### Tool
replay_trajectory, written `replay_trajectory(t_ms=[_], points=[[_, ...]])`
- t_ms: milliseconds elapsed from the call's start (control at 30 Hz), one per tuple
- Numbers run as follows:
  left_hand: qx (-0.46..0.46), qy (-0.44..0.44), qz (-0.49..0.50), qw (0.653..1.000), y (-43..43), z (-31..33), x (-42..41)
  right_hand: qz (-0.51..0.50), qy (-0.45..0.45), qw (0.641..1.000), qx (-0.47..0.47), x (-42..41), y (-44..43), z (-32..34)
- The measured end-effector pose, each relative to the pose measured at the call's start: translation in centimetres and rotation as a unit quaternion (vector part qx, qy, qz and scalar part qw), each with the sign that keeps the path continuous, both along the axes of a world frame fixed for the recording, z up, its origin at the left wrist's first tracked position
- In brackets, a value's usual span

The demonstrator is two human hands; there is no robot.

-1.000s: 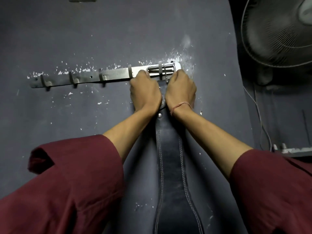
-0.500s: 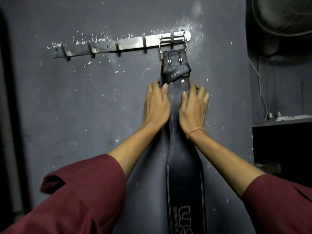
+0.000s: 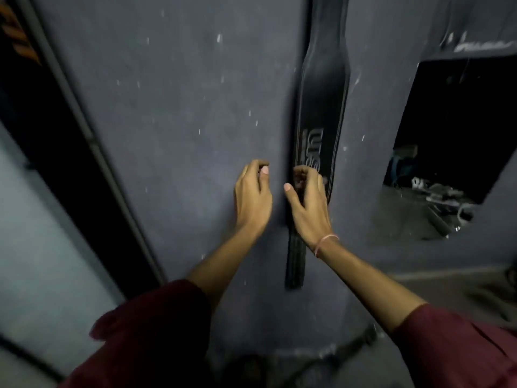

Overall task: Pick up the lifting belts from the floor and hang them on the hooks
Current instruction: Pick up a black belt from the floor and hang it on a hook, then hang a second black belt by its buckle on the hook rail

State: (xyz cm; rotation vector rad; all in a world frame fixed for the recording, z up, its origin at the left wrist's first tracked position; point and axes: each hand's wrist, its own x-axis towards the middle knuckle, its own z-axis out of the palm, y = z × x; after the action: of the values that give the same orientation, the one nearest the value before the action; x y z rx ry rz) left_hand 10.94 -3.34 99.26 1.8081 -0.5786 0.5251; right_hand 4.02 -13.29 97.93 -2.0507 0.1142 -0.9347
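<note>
A black leather lifting belt [image 3: 321, 102] hangs flat down the grey wall, and its narrow tail [image 3: 295, 264] ends between my forearms. The hooks and the buckle lie above the top edge, out of view. My left hand [image 3: 253, 197] hovers just left of the belt with loosely curled fingers, holding nothing. In front of the belt's lower part, my right hand [image 3: 307, 205] has its fingers loosely curled too; no grip on the strap shows.
A dark wall recess [image 3: 453, 130] with blurred items opens at the right. A dark door frame [image 3: 72, 127] runs down the left. A dark cord-like shape [image 3: 344, 351] lies blurred on the floor at the wall's foot.
My view has tilted down, so the hook rail has left the frame. Both hands have slid down off the upper belt, and their fingers have gone from flat on it to loosely curled.
</note>
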Motion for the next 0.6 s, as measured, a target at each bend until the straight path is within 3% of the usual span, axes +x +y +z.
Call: replay_trajectory(t_ms=[200, 400, 600], points=[[0.039, 0.116, 0.005, 0.993, 4.7, -15.0, -7.2, 0.044, 0.137, 0.988, 0.048, -7.3, 4.7, -13.1], [0.084, 0.256, 0.023, 0.963, 8.0, -28.1, -13.3, 0.084, 0.262, 0.956, 0.105, -12.5, 6.7, -25.7], [0.136, 0.356, 0.055, 0.923, 10.3, -40.7, -18.0, 0.109, 0.386, 0.894, 0.201, -16.9, 6.7, -38.1]])
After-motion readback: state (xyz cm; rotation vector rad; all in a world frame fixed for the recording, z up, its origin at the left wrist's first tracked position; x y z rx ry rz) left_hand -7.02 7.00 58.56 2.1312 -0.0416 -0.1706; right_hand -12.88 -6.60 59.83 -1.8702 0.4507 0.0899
